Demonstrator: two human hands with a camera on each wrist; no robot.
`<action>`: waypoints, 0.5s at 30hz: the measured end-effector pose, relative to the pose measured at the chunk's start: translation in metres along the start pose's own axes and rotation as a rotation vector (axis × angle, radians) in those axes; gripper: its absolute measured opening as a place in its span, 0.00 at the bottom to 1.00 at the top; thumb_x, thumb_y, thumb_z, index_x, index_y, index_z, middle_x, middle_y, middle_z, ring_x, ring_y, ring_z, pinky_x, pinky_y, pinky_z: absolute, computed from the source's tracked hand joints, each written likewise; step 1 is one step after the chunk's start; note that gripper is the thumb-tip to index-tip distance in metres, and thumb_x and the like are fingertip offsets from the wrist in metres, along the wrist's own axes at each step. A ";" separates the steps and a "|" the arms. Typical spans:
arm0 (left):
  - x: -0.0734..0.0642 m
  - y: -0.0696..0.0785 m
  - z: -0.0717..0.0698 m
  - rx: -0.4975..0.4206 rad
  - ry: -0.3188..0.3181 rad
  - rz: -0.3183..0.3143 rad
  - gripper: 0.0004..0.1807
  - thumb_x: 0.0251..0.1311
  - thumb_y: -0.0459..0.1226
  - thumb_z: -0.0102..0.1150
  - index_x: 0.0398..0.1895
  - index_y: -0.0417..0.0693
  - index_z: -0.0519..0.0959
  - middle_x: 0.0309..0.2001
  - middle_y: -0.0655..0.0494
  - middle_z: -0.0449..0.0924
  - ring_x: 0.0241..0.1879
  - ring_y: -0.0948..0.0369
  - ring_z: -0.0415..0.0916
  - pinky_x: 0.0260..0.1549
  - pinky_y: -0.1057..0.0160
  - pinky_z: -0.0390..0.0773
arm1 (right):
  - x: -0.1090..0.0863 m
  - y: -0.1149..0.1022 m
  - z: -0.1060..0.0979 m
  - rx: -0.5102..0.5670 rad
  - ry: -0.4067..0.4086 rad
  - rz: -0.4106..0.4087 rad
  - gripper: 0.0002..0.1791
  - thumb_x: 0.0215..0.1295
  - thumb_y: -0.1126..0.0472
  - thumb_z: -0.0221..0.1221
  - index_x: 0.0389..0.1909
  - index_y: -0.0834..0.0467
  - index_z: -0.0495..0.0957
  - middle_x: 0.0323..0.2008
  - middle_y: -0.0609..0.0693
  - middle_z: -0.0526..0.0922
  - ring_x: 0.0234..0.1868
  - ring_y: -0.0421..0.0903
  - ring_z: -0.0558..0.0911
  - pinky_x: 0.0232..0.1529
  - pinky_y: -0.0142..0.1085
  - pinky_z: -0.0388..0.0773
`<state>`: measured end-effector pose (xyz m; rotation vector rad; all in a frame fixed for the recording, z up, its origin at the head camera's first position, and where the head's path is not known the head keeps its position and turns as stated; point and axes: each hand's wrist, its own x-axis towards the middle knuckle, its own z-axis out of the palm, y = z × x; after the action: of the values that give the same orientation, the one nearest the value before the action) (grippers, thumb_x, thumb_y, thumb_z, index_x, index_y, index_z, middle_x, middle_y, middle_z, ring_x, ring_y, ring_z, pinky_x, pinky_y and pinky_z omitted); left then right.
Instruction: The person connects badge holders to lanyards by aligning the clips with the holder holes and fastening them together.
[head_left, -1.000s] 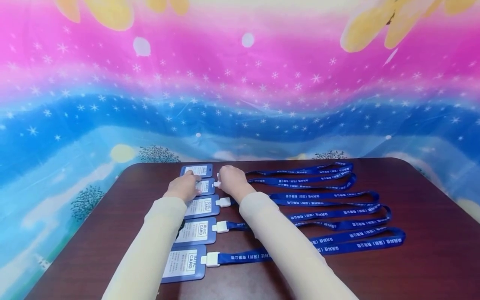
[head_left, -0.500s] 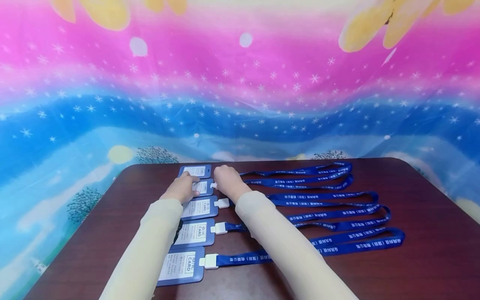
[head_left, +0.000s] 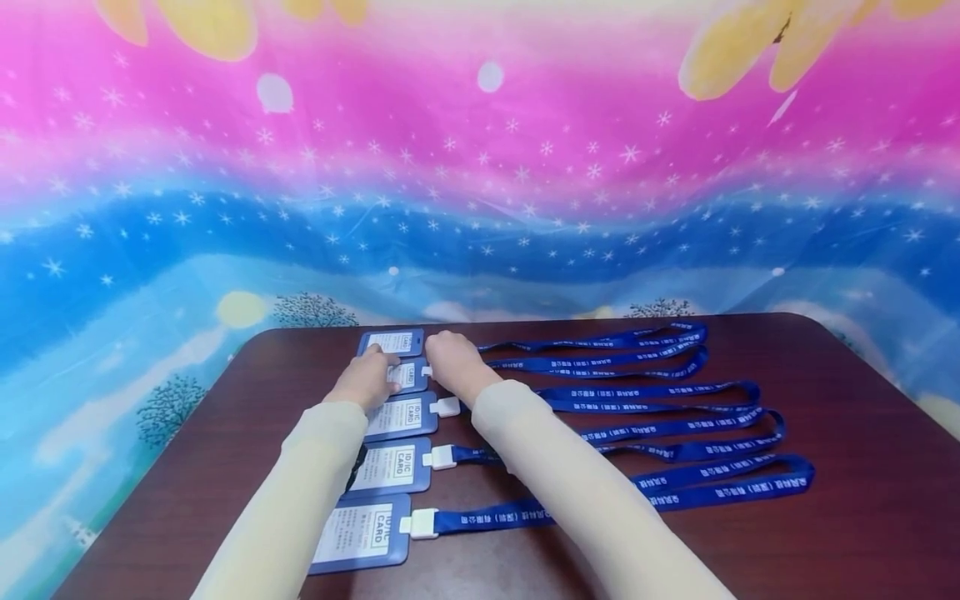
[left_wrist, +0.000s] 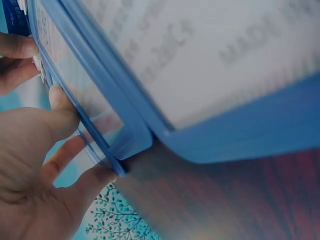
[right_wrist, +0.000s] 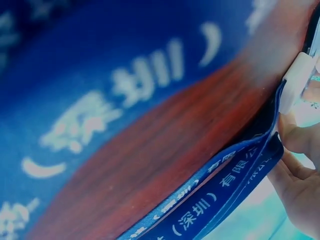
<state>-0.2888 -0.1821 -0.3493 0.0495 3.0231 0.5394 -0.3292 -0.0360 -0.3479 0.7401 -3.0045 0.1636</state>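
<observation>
Several blue ID badge holders lie in a column on the table, white cards inside. My left hand [head_left: 362, 379] grips the second badge holder from the far end [head_left: 411, 377] by its edges; the left wrist view shows thumb and fingers around its frame [left_wrist: 82, 75]. Beyond it lies the farthest badge holder [head_left: 392, 342]. At that second holder's right end, my right hand [head_left: 454, 364] pinches a blue lanyard [right_wrist: 200, 215] by its white clip [right_wrist: 295, 82]. Most of the right fingertips are hidden behind the hand in the head view.
Three nearer badge holders [head_left: 405, 417] have white clips [head_left: 424, 523] and printed blue lanyards [head_left: 750, 483] looped rightward across the dark red table [head_left: 847, 400]. Beneath my right forearm run the nearer straps. A colourful snowflake-patterned cloth [head_left: 480, 208] hangs behind the table's far edge.
My right hand has shifted slightly left, closer to the badge holders, and the white clip beside it shows less. My left hand stays on the same holder.
</observation>
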 end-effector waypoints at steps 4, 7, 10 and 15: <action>0.001 0.000 0.002 -0.007 0.007 -0.013 0.26 0.65 0.33 0.62 0.67 0.40 0.72 0.66 0.37 0.64 0.55 0.42 0.69 0.59 0.43 0.71 | -0.001 -0.001 0.001 -0.003 -0.012 0.006 0.12 0.65 0.58 0.66 0.47 0.56 0.83 0.39 0.50 0.83 0.41 0.45 0.83 0.45 0.38 0.81; 0.001 -0.001 0.003 -0.003 0.012 -0.017 0.26 0.66 0.33 0.62 0.67 0.40 0.72 0.66 0.36 0.63 0.56 0.41 0.68 0.58 0.42 0.71 | -0.001 -0.002 0.001 -0.013 -0.014 0.007 0.14 0.65 0.57 0.67 0.49 0.56 0.83 0.41 0.50 0.83 0.42 0.45 0.83 0.47 0.38 0.81; 0.001 0.000 0.003 0.001 0.013 -0.016 0.26 0.66 0.33 0.61 0.67 0.40 0.72 0.67 0.36 0.63 0.59 0.41 0.67 0.59 0.42 0.70 | -0.001 -0.002 0.001 -0.028 -0.015 0.011 0.14 0.65 0.56 0.67 0.50 0.56 0.83 0.42 0.50 0.83 0.44 0.45 0.83 0.48 0.38 0.81; 0.000 0.002 0.002 0.008 0.015 -0.016 0.26 0.66 0.33 0.61 0.67 0.40 0.72 0.68 0.36 0.62 0.61 0.40 0.66 0.60 0.42 0.70 | -0.002 -0.002 0.001 -0.021 -0.009 0.004 0.14 0.65 0.57 0.66 0.49 0.56 0.83 0.42 0.50 0.83 0.44 0.46 0.83 0.48 0.38 0.81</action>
<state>-0.2882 -0.1797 -0.3510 0.0217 3.0374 0.5284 -0.3266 -0.0370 -0.3488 0.7357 -3.0112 0.1297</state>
